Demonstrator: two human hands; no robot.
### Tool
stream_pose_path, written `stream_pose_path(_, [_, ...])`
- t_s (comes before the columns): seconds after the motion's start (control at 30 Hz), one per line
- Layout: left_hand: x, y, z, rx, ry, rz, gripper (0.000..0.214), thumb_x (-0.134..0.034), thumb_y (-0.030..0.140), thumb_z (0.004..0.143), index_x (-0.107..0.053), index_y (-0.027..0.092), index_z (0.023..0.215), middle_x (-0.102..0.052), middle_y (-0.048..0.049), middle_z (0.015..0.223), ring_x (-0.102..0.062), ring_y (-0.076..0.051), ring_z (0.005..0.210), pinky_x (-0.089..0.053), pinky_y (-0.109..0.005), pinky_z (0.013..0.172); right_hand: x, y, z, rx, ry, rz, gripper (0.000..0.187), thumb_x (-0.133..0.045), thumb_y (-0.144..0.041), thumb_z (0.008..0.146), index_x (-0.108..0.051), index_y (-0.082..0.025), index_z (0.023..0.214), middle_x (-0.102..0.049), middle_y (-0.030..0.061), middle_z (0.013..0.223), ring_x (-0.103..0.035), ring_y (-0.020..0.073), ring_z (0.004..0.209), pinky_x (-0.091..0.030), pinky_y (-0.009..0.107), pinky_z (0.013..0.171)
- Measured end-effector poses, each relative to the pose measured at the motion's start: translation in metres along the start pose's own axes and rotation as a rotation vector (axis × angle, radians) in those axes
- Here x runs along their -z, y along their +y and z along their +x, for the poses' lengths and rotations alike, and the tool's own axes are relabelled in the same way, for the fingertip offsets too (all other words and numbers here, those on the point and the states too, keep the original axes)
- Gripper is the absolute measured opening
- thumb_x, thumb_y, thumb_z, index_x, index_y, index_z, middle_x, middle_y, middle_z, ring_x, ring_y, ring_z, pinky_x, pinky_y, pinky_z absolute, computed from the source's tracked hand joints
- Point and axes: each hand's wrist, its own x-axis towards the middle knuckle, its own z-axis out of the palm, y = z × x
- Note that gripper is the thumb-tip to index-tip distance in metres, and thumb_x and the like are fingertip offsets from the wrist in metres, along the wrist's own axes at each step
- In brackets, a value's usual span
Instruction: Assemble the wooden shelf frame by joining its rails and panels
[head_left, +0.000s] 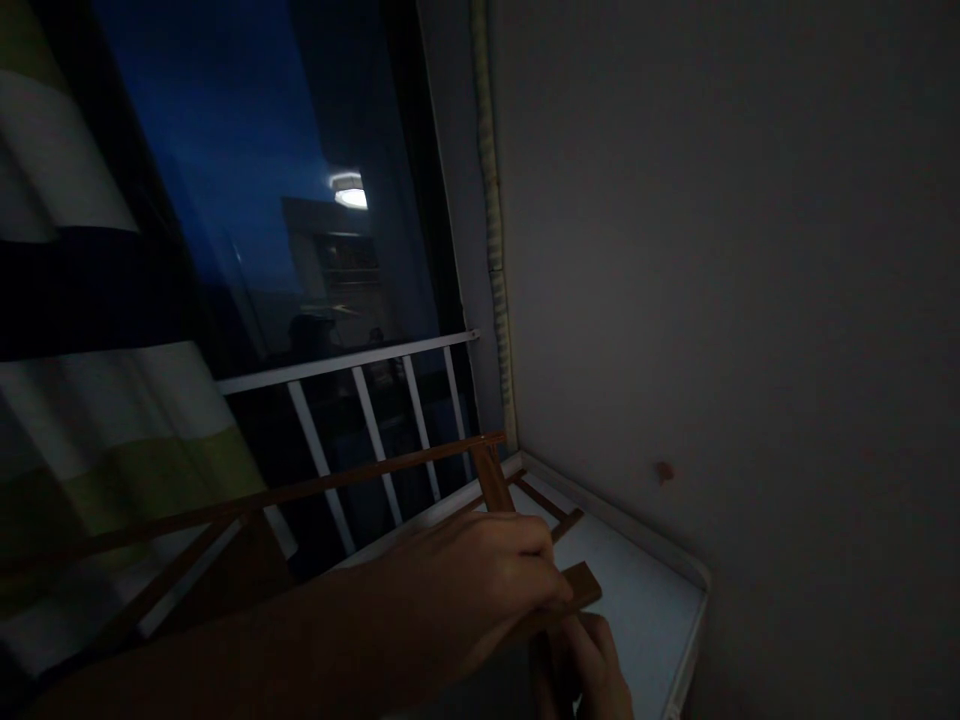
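A brown wooden frame (375, 467) made of slats runs from the lower left towards the corner. My left hand (517, 560) reaches in from the lower left, its fingers curled over a flat wooden slat (583, 585) that belongs to or lies against this frame. Just below it, my right hand (598, 660) is closed around the wood under the slat's end; its thumb and fingertips are partly hidden. Behind my left hand an upright slat (491, 478) meets the long top rail. Dim light hides how the pieces join.
A white surface (637, 600) with a raised border lies beneath the frame, against a plain wall (720, 300). Beyond the frame are a white railing (360, 357) and a dark window (247, 180). A striped curtain (112, 400) hangs at the left.
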Motion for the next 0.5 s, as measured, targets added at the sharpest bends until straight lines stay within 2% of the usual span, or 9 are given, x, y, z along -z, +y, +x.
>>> stream_pose_path(0.13, [0.007, 0.005, 0.002, 0.029, -0.015, -0.063, 0.022, -0.041, 0.015, 0.085, -0.059, 0.021, 0.095, -0.055, -0.0015, 0.087, -0.052, -0.011, 0.075, -0.040, -0.021, 0.067, 0.003, 0.001, 0.001, 0.032, -0.025, 0.045, 0.032, -0.040, -0.017, 0.081, -0.041, -0.023, 0.112, -0.046, 0.0010, 0.071, -0.049, 0.0123, 0.051, -0.036, 0.019, 0.037])
stream_pose_path(0.3, [0.006, 0.006, 0.003, 0.018, 0.018, -0.096, 0.024, -0.037, 0.017, 0.087, -0.060, 0.019, 0.095, -0.056, -0.0023, 0.087, -0.053, -0.011, 0.078, -0.040, -0.022, 0.070, 0.004, 0.005, 0.001, 0.093, -0.054, 0.150, 0.049, -0.041, -0.007, 0.078, -0.032, -0.025, 0.123, -0.046, 0.0014, 0.076, -0.049, 0.0110, 0.055, -0.040, 0.020, 0.044])
stream_pose_path(0.5, [0.004, 0.007, 0.003, -0.015, 0.048, -0.076, 0.025, -0.036, 0.017, 0.088, -0.060, 0.017, 0.095, -0.055, -0.0025, 0.087, -0.053, -0.010, 0.079, -0.039, -0.021, 0.072, -0.003, 0.011, -0.002, 0.064, -0.043, 0.204, 0.045, -0.038, -0.011, 0.080, -0.036, -0.025, 0.123, -0.048, 0.0024, 0.077, -0.051, 0.0125, 0.057, -0.043, 0.023, 0.047])
